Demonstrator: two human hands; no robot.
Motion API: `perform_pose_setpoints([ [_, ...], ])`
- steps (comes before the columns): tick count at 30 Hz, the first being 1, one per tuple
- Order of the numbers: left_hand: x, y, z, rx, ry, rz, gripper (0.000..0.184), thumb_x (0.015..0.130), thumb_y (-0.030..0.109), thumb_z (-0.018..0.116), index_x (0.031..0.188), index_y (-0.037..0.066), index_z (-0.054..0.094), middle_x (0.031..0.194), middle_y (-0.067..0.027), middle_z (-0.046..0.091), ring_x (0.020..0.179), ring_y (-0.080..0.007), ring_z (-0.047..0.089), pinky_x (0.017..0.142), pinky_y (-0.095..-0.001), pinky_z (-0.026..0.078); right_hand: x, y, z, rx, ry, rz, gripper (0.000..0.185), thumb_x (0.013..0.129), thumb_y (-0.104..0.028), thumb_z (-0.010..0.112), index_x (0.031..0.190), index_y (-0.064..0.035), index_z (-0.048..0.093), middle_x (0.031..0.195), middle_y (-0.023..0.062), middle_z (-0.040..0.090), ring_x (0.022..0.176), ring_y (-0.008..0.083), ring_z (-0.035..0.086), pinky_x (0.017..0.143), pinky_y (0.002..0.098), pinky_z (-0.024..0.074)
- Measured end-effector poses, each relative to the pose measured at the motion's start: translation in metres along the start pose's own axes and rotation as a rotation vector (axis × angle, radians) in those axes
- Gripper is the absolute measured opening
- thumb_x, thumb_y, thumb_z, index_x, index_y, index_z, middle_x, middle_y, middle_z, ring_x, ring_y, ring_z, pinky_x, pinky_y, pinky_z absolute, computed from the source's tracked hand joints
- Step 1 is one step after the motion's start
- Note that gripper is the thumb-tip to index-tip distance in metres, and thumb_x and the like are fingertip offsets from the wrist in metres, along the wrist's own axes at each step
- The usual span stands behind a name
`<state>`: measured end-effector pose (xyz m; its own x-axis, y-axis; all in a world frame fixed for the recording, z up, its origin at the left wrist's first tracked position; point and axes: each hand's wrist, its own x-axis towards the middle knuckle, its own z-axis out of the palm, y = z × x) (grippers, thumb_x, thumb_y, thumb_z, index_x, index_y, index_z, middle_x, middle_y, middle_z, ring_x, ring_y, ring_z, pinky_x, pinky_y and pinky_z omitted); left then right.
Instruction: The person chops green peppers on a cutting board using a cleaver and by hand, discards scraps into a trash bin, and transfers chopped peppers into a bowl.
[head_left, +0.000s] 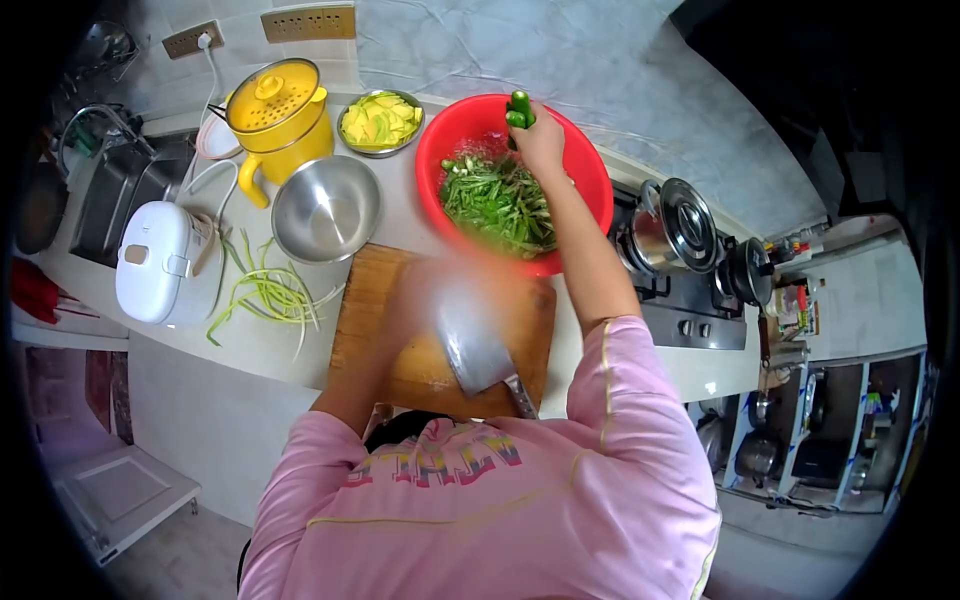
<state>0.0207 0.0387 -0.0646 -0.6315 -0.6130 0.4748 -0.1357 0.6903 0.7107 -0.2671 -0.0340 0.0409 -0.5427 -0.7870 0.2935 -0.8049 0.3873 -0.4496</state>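
My right hand is closed around several glossy green peppers, held above the far side of a red plastic basin. Cut leafy greens lie inside that basin, with what looks like water around them. Motion smears my left hand over the wooden cutting board, so its fingers do not show. A cleaver rests flat on the board below it, the handle pointing toward my body. The blur partly hides the blade's far end.
Left of the board are long green stalks, a white lidded appliance and a steel bowl. Behind stand a yellow pot and a bowl of yellow-green slices. A lidded steel pot occupies the stove at right.
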Motion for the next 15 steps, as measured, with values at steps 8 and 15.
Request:
perform_pose_setpoints([
  [8, -0.002, 0.001, -0.004, 0.012, 0.002, 0.003, 0.014, 0.076, 0.003, 0.058, 0.089, 0.001, 0.059, 0.110, -0.0147, 0.057, 0.102, -0.0332, 0.052, 0.089, -0.0391, 0.043, -0.009, -0.007, -0.011, -0.322, -0.203, -0.136, 0.031, 0.068, -0.019, 0.069, 0.096, -0.0078, 0.059, 0.086, 0.0178, 0.065, 0.085, 0.0349, 0.062, 0.072, 0.0466, 0.0494],
  [15, -0.019, -0.013, 0.004, 0.024, -0.006, 0.003, 0.015, 0.075, 0.002, 0.058, 0.091, 0.003, 0.058, 0.111, -0.0134, 0.056, 0.104, -0.0319, 0.052, 0.087, -0.0395, 0.044, -0.031, 0.015, 0.000, -0.400, -0.186, -0.120, 0.024, 0.069, -0.010, 0.062, 0.092, -0.0069, 0.057, 0.084, 0.0180, 0.064, 0.082, 0.0357, 0.062, 0.070, 0.0475, 0.0494],
])
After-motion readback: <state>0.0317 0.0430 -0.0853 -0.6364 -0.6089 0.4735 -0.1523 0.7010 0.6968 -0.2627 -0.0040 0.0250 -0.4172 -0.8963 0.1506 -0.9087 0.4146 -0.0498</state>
